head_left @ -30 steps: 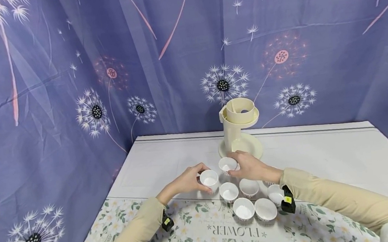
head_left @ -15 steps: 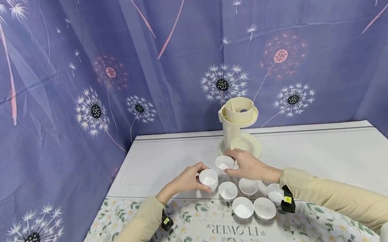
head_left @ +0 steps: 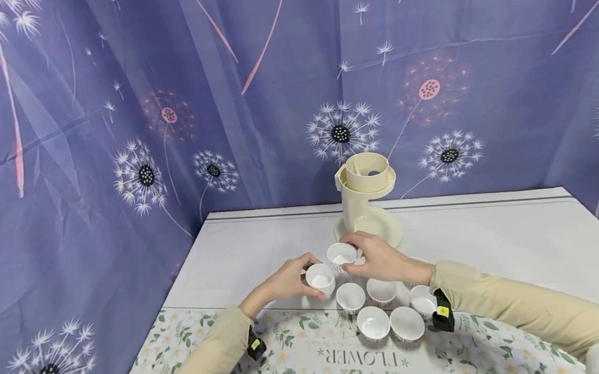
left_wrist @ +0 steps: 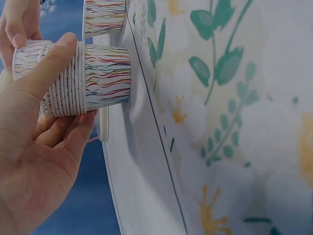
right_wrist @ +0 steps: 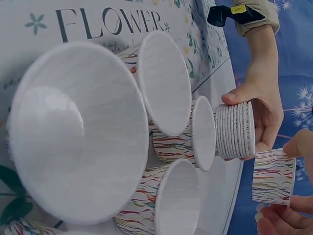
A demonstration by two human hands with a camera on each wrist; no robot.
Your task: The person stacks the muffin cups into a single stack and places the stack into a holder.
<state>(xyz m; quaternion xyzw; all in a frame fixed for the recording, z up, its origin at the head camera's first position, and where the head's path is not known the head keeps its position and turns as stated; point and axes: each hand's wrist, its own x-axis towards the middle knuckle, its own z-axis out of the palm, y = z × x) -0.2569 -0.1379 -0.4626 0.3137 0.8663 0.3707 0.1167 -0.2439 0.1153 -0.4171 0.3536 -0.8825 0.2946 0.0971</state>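
Observation:
In the head view my left hand [head_left: 289, 279] grips a nested stack of white paper cups [head_left: 320, 279]. The left wrist view shows thumb and fingers round the stack [left_wrist: 68, 78], its many rims packed close and colourful wavy lines on the lowest cup. My right hand [head_left: 379, 257] pinches a single paper cup [head_left: 342, 256] just to the right of the stack and slightly farther back. That cup [right_wrist: 274, 176] bears the same wavy lines in the right wrist view. Several more cups [head_left: 374, 323] stand mouth-up on the table below the hands.
Behind my right hand rises a cream-coloured stand [head_left: 356, 208] with a ring-shaped holder on top and a round base. A floral cloth strip [head_left: 294, 356] covers the near part of the white table [head_left: 471, 224]. A blue dandelion-print curtain [head_left: 285, 152] hangs behind.
My right hand has shifted a little to the left with its cup, closer to the stack. The left hand keeps its grip and has hardly moved.

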